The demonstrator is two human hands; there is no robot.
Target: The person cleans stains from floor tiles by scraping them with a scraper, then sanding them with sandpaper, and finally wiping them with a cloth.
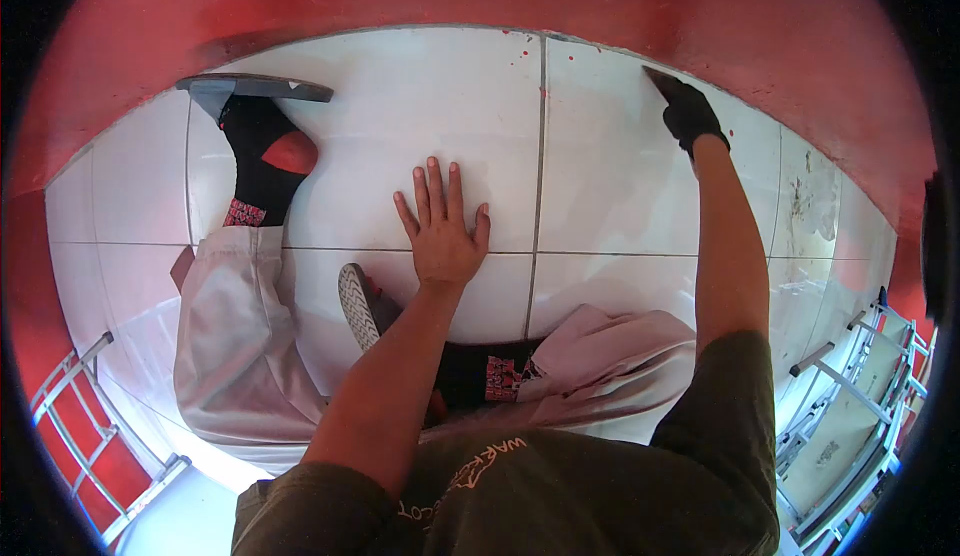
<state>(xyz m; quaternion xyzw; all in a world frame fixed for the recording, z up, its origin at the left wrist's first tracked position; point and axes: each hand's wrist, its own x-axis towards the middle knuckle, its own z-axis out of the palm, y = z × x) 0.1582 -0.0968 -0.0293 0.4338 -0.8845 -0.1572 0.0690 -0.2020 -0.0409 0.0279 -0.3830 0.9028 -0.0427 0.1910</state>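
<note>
My left hand (446,241) is bare and lies flat on the white tiled floor (350,176), fingers spread, holding nothing. A black glove (692,116) covers my right hand, which is closed around a thin dark scraper (656,80). Its pointed end reaches the seam where the tiles meet the red wall (640,6); the handle is hidden in my grip. Small red paint spots (525,54) dot the tiles near that seam, left of the scraper.
My sandalled foot (265,141) rests near the wall at left, and my other sandal (365,306) lies folded under me. A metal ladder (855,386) is at right, with a metal frame (95,436) at left. Brownish stains (803,196) mark the right tiles.
</note>
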